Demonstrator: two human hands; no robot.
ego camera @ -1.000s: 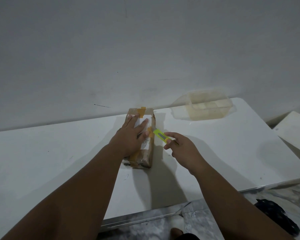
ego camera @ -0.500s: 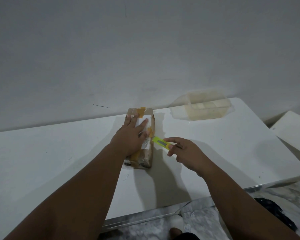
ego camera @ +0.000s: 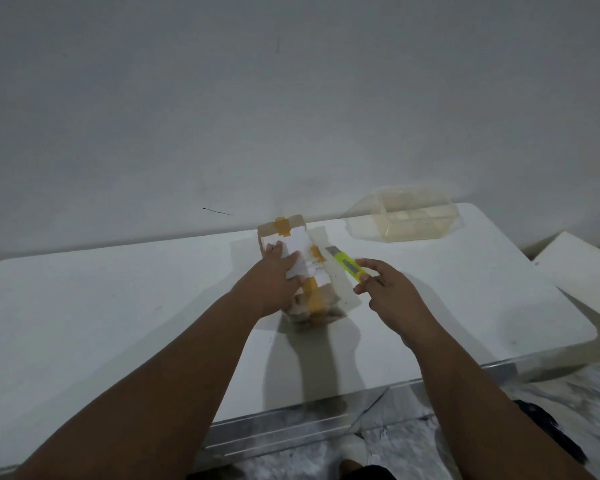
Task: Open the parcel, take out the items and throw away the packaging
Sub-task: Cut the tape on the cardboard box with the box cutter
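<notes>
- The white bench (ego camera: 118, 306) carries everything; the parcel (ego camera: 300, 268) lies near its far edge, close to the wall, long axis running away from me.
- My left hand (ego camera: 274, 282) lies flat on the parcel's near-left top, fingers spread, pinning it — not gripping.
- My right hand (ego camera: 392, 292) pinches the yellow cutter (ego camera: 347, 265), its tip pointing up-left, just beside the parcel's right edge and apart from it — the nearer hand to the taped seam, I judge.

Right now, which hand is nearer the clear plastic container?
Right. The right hand, holding the utility knife, is just in front of the container; the left hand rests on the parcel, farther left.
</notes>
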